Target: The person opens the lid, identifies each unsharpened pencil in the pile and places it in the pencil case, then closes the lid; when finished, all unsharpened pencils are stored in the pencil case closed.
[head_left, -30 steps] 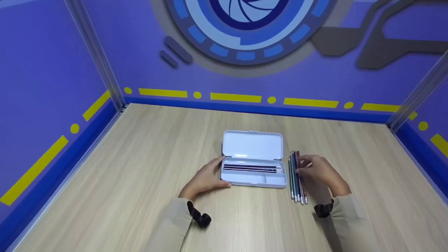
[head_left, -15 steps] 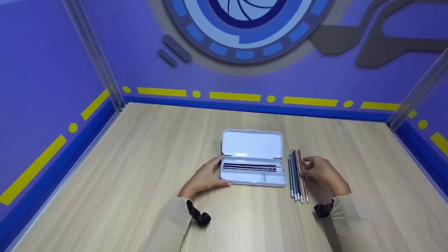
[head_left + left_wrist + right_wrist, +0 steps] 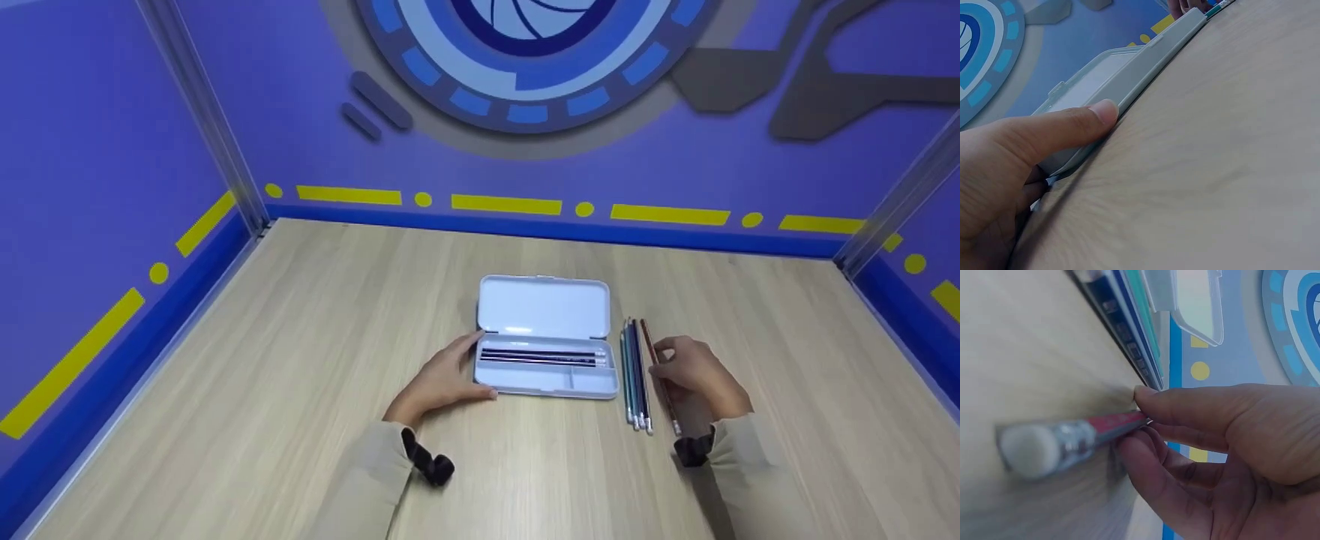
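Note:
A white pencil case (image 3: 544,306) lies with its lid raised in the middle of the table. Several dark striped pencils (image 3: 536,357) rest in its rear compartment. My left hand (image 3: 442,379) holds the case's left end; in the left wrist view the thumb (image 3: 1089,121) presses the front wall, other fingers partly hidden. Right of the case, my right hand (image 3: 697,373) pinches a red pencil (image 3: 1114,423) between thumb and fingers, its white eraser (image 3: 1030,451) towards the wrist camera. Beside it lies a row of blue and green pencils (image 3: 636,382), apart from the red one.
The case's front part has a long compartment (image 3: 525,377) and a small one (image 3: 592,381). Blue panels (image 3: 510,172) with yellow marks wall the wooden table (image 3: 337,315) at the back and sides. Black straps (image 3: 431,461) sit on both wrists.
My right hand has drawn the red pencil rightwards, away from the other pencils, opening a gap. The left hand stays on the case.

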### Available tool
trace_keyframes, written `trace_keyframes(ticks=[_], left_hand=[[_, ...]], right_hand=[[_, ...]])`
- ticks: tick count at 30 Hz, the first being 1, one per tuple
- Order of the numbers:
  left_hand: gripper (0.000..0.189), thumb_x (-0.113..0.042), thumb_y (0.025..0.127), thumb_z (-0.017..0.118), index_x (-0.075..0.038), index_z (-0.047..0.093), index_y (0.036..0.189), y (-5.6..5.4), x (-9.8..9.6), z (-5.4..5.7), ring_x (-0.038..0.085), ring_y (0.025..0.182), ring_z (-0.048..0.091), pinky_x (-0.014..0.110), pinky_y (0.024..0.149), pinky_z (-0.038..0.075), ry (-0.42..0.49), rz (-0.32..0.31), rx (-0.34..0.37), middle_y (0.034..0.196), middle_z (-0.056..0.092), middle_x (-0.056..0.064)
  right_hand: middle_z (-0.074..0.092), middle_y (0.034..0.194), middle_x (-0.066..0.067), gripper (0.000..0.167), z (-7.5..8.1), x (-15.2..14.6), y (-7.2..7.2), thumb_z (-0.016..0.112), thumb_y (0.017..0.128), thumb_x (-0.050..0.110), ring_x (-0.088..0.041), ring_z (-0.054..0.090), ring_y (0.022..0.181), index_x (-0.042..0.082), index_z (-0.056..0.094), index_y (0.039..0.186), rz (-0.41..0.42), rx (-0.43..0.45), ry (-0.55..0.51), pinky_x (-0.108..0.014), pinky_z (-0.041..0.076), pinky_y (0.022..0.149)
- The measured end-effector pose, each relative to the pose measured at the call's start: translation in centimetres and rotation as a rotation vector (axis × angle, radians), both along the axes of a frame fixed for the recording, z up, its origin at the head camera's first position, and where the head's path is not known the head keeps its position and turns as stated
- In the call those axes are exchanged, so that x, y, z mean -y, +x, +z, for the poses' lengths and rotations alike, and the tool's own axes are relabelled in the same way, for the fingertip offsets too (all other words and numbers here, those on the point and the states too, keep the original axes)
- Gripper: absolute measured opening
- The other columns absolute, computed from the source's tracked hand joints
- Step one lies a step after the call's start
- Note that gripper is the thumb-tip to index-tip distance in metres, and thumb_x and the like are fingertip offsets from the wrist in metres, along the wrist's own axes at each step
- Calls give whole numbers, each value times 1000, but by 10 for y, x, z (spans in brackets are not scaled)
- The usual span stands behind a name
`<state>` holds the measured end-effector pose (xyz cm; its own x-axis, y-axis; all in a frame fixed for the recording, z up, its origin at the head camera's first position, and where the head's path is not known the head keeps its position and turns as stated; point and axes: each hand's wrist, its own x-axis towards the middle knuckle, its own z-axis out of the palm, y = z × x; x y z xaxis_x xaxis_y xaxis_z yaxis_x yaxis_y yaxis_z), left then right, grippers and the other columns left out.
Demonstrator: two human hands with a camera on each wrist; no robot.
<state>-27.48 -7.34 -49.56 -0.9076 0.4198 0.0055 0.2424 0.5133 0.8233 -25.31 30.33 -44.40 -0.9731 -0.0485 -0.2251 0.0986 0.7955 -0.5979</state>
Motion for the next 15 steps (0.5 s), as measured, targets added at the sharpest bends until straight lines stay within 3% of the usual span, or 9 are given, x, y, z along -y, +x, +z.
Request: trace_keyframes(ticks=[6,15], left_hand=[[101,-37,66,87,-21,33,150,1,0,2,31,145,26,48,119,22,7,11,-4,155,32,11],[102,-37,65,87,-19,34,150,3,1,-4,31,144,28,49,119,23,2,-3,-11,155,34,11]], right_hand=[[66,91,-25,50,2,0,0,57,90,3,-14,62,62,-20,40,131,-28,32,-81,-29,55,54],[68,89,-23,53,-5,-2,5,56,90,4,-15,64,64,-20,39,133,-43,48,-115,-29,56,55]])
